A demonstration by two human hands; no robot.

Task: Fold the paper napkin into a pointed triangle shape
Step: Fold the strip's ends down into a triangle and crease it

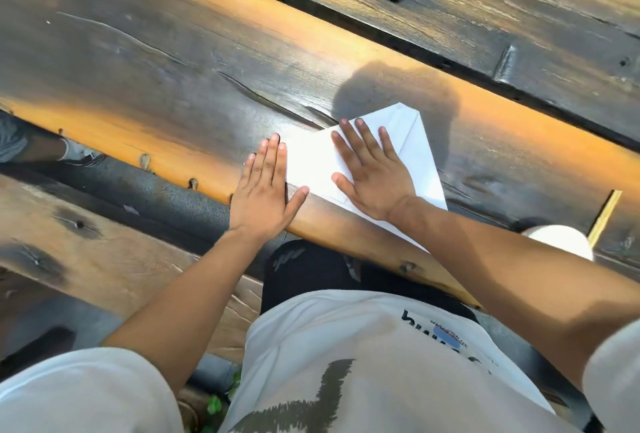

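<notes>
**Both palms flatten the napkin's fold**

The dark, weathered plank table (173,62), outdoors in low sun, gives a hard backing for creasing. The white paper napkin (412,155) lies at its near edge, already pointed toward 1 o'clock; it looks light and limp, best worked along its edges. The right hand (372,173) presses on it, fingers spread. The left hand (265,187), fingers together, lies flat at its 9 o'clock edge.
</notes>
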